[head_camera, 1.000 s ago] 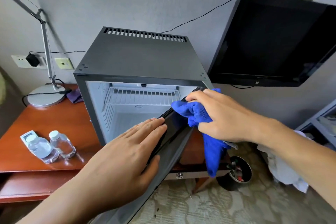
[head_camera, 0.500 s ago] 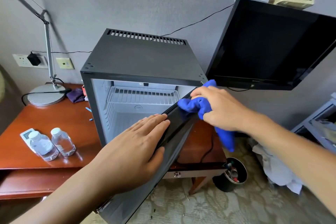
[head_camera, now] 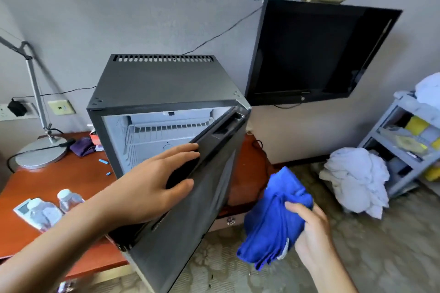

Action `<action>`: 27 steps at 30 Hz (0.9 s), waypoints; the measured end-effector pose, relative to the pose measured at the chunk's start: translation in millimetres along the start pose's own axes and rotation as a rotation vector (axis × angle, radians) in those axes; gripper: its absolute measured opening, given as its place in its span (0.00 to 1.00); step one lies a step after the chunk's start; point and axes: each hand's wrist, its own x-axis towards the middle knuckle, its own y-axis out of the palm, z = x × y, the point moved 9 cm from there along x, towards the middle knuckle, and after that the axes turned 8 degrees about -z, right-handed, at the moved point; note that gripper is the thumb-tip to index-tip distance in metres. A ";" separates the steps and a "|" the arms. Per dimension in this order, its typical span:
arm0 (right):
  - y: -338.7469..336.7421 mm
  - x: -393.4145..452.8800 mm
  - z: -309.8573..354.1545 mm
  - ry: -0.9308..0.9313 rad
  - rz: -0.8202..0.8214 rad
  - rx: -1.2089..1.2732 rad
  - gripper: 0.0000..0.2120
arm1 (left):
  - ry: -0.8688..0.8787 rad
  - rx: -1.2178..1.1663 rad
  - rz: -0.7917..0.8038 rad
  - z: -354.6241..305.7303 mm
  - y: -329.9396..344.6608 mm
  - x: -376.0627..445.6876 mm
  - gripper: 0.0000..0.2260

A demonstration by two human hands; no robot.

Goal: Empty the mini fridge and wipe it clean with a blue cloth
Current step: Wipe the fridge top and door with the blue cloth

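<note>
One mini fridge faces us, door gripped by left hand; right hand clutches one blue cloth, hanging downward

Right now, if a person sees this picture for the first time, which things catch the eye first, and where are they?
The bright blue cloth stands out first, bunched in the right hand at lower right, away from the fridge. In the middle is the black mini fridge on the wooden desk, its door held open by the left hand and its shelf bare. A dark television hangs on the wall at upper right.
</note>
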 end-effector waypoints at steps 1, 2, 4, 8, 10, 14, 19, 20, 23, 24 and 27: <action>-10.6 -3.5 -10.4 0.047 -0.012 0.077 0.13 | 0.023 0.021 0.042 1.4 0.3 -5.3 0.25; -17.1 -9.9 -21.9 0.088 0.003 0.141 0.15 | 0.043 0.037 0.075 2.8 -0.5 -11.5 0.24; -11.3 -30.6 -41.2 0.111 0.091 0.190 0.18 | 0.061 0.008 0.113 3.1 -4.2 -24.2 0.24; 36.3 -83.1 -61.6 -0.040 0.212 0.049 0.26 | 0.034 -0.074 0.187 4.3 2.1 -38.4 0.24; 56.9 -99.7 -55.6 -0.095 0.156 0.089 0.26 | 0.010 -0.122 0.159 6.3 4.7 -38.5 0.23; 124.5 -156.6 -43.4 -0.346 0.232 0.005 0.23 | 0.051 -0.213 0.110 -12.5 7.7 -38.2 0.21; 174.2 -225.5 -69.9 -0.747 0.175 -0.262 0.34 | 0.063 -0.292 0.120 -13.6 15.2 -42.3 0.16; 168.9 -226.2 -84.3 -0.749 0.129 -0.291 0.35 | -0.027 -0.338 0.098 -5.4 13.6 -41.0 0.19; 135.4 -212.3 -150.1 -0.608 0.021 -0.375 0.38 | -0.106 -0.313 0.114 0.4 21.8 -40.7 0.24; 123.7 -205.7 -175.1 -0.522 0.015 -0.383 0.38 | -0.100 -0.280 0.123 -0.2 22.7 -40.5 0.25; 91.3 -188.0 -247.3 -0.243 0.042 -0.349 0.41 | -0.092 -0.209 0.120 2.7 23.3 -39.2 0.26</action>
